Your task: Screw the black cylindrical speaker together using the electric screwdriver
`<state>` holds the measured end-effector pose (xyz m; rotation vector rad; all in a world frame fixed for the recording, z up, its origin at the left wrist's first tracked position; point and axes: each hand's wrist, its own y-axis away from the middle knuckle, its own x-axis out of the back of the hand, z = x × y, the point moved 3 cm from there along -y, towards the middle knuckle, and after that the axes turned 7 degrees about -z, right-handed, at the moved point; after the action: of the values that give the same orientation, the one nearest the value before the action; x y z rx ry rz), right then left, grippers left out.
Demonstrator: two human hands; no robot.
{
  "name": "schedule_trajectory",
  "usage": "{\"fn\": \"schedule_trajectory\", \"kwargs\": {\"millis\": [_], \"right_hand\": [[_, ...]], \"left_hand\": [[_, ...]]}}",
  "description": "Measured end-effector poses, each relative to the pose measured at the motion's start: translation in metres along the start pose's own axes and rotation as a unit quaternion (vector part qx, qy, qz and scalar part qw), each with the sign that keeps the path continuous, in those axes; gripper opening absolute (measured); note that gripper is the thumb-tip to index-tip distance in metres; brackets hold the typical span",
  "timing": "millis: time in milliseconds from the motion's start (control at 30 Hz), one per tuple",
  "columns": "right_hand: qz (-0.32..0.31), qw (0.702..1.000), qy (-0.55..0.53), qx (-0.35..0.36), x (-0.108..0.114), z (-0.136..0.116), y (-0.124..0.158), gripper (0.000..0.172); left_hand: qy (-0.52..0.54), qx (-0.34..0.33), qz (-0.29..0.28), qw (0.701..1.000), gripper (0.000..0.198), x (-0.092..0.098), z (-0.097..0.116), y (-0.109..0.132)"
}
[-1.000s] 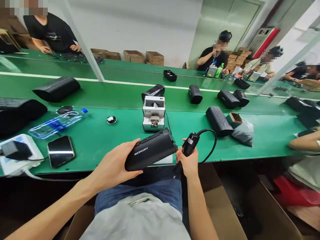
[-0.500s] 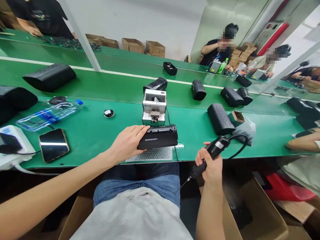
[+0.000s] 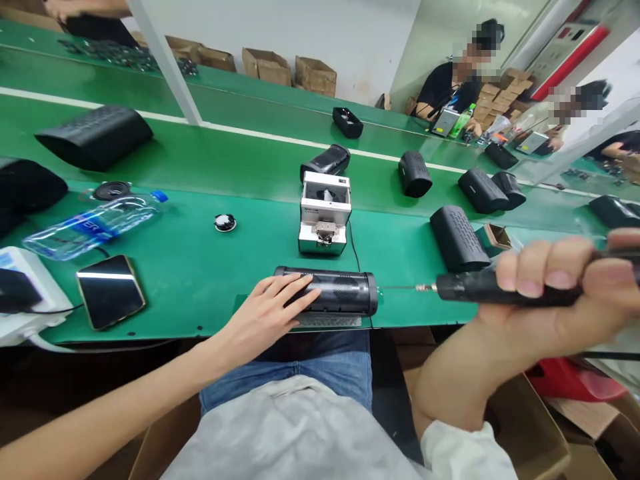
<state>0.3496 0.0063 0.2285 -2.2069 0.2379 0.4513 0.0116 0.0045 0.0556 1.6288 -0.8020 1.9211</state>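
Note:
A black speaker housing (image 3: 345, 292) lies on its side on bubble wrap (image 3: 327, 321) at the bench's front edge. My left hand (image 3: 273, 303) rests on its left part with the fingers spread over the top. Wrapped round a black electric screwdriver (image 3: 467, 287), my right hand (image 3: 555, 287) is raised at the right. The screwdriver lies level, and its long thin bit points left at the right end of the housing. Whether the tip touches is too small to tell. Behind the housing stands a white boxy device (image 3: 325, 217) with a metal front part.
On the green bench (image 3: 190, 247) are a phone (image 3: 111, 291), a water bottle (image 3: 95, 227), a power strip (image 3: 30, 300) and a small round part (image 3: 225, 222). Several black speakers (image 3: 457, 238) stand on the right and beyond. People sit across the bench.
The housing has been turned, so its printed face no longer shows. My right hand has risen and swung the screwdriver from pointing down to level, its bit now at the housing's end.

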Motion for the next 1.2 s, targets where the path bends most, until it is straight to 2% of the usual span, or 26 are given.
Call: {"fn": "schedule_trajectory", "kwargs": {"millis": [67,133,233,300,367,467,633,933,1000,1033,1133,1167,1200], "right_hand": [[-0.033,0.999,-0.008,0.042,-0.031,0.026,-0.013,0.014],[-0.051,0.996,0.004,0.069,-0.062,0.058,-0.02,0.011],[-0.083,0.994,0.049,0.053,-0.101,0.107,-0.027,0.014],[-0.094,0.992,0.073,0.04,-0.118,0.132,-0.03,0.022],[-0.094,0.991,0.085,0.037,-0.129,0.148,-0.033,0.026],[-0.09,0.99,0.108,0.022,-0.137,0.163,-0.038,0.021],[-0.071,0.987,0.145,-0.003,-0.138,0.176,-0.042,0.014],[-0.052,0.984,0.172,0.003,-0.136,0.181,-0.045,0.015],[-0.089,0.985,0.149,0.004,-0.138,0.179,-0.045,0.016],[-0.13,0.983,0.126,0.0,-0.14,0.178,-0.045,0.017],[-0.3,0.952,0.047,-0.028,-0.153,0.181,-0.044,0.023],[-0.334,0.941,0.04,-0.035,-0.156,0.184,-0.044,0.025],[-0.338,0.939,0.05,-0.034,-0.157,0.187,-0.045,0.026]], "left_hand": [[0.066,0.035,0.044,0.996,0.092,-0.003,-0.012,0.01],[0.153,0.093,0.084,0.98,0.113,-0.012,-0.029,0.017],[0.304,0.134,0.06,0.941,0.131,-0.033,-0.048,0.02],[0.377,0.126,0.038,0.917,0.13,-0.045,-0.052,0.019],[0.412,0.116,0.046,0.903,0.127,-0.053,-0.054,0.017],[0.427,0.102,0.071,0.896,0.128,-0.059,-0.053,0.015],[0.44,0.095,0.075,0.89,0.13,-0.062,-0.054,0.014],[0.438,0.078,0.084,0.892,0.135,-0.064,-0.055,0.012],[0.435,0.076,0.088,0.893,0.136,-0.065,-0.054,0.011],[0.434,0.076,0.088,0.893,0.136,-0.066,-0.054,0.011],[0.438,0.074,0.09,0.892,0.136,-0.067,-0.054,0.009],[0.438,0.072,0.092,0.892,0.136,-0.068,-0.054,0.009],[0.437,0.07,0.094,0.892,0.136,-0.068,-0.054,0.009]]}}
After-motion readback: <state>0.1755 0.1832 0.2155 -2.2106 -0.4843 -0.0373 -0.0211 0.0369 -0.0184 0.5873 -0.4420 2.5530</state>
